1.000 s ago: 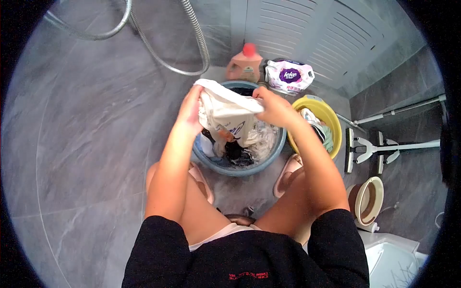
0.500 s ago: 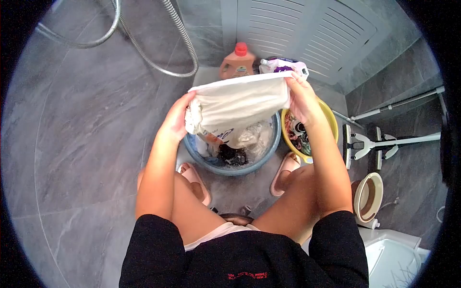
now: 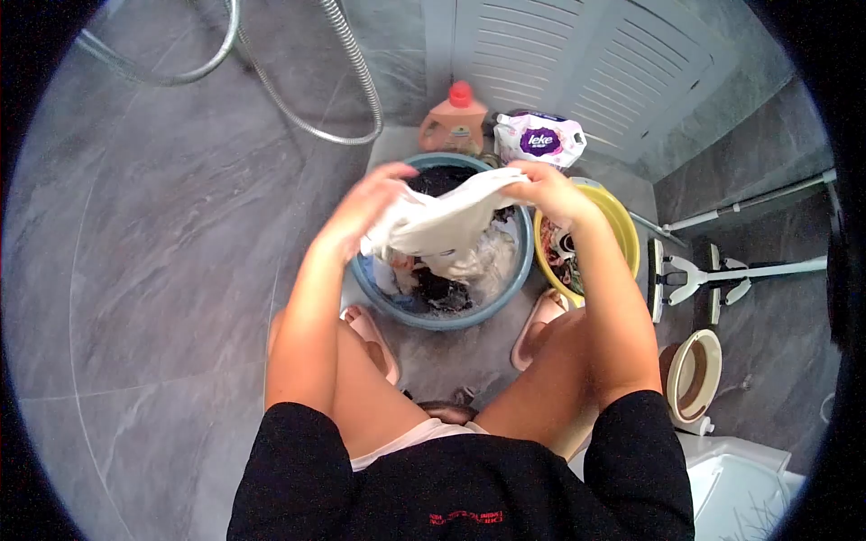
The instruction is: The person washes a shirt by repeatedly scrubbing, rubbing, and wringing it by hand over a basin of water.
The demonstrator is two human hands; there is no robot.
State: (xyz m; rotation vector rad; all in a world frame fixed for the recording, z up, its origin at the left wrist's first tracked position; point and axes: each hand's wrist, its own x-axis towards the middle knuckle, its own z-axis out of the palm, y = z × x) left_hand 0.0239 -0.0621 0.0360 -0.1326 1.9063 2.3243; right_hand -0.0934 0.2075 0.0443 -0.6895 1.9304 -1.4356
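A wet-looking white garment [image 3: 451,221] with a bit of dark print hangs between my hands over a blue basin [image 3: 419,320]. My left hand [image 3: 365,207], slightly blurred, is closed on its left end. My right hand [image 3: 555,194] pinches the upper right edge. Below, the basin holds black clothing [image 3: 442,290], more pale cloth [image 3: 498,257] and some sudsy water. The lower part of the white garment droops into the basin, and where it meets the other laundry I cannot make out.
A yellow basin [image 3: 622,225] of patterned clothes stands to the right. Behind are a pink red-capped bottle [image 3: 453,126] and a white-purple pouch [image 3: 539,140]. A shower hose [image 3: 352,54] hangs at upper left. Mop-like tools [image 3: 695,278] and a beige bucket [image 3: 695,379] stand right.
The white garment, stretched wide before, is now lower and bunched, with its top edge sagging. My hands have come closer together, and the back of the blue basin has come into view.
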